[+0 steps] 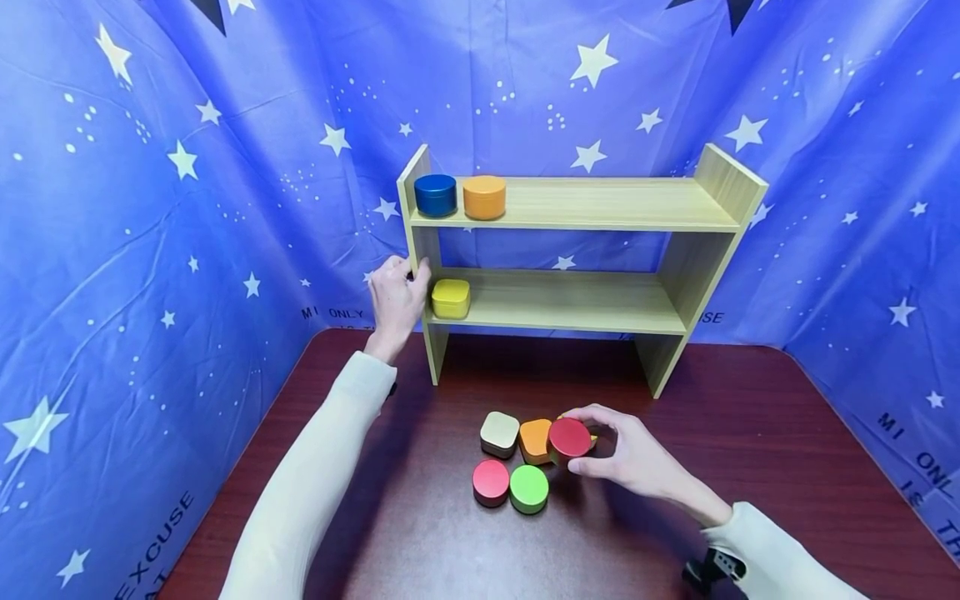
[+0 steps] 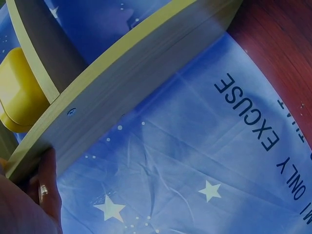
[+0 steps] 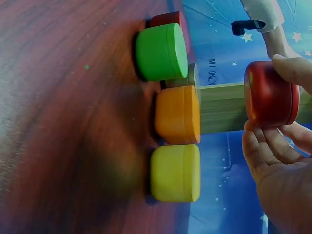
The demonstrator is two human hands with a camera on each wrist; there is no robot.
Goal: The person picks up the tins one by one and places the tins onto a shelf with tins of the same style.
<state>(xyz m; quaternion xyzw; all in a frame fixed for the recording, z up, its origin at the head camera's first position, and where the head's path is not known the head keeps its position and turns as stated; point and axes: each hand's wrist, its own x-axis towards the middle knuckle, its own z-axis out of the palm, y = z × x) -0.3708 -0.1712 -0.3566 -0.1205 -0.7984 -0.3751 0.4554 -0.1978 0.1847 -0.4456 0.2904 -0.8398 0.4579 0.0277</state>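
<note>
My right hand pinches a round red tin between thumb and fingers. In the right wrist view this red tin is held above the table. Below it are an orange tin and a yellow tin, the latter mostly hidden in the head view. My left hand grips the left side panel of a two-tier wooden shelf, thumb at its front edge. Just right of that hand, a squarish yellow tin sits on the lower tier.
A blue tin and an orange round tin stand at the upper tier's left end. On the dark red table are a cream tin, another red tin and a green tin. Blue star-patterned cloth surrounds the table.
</note>
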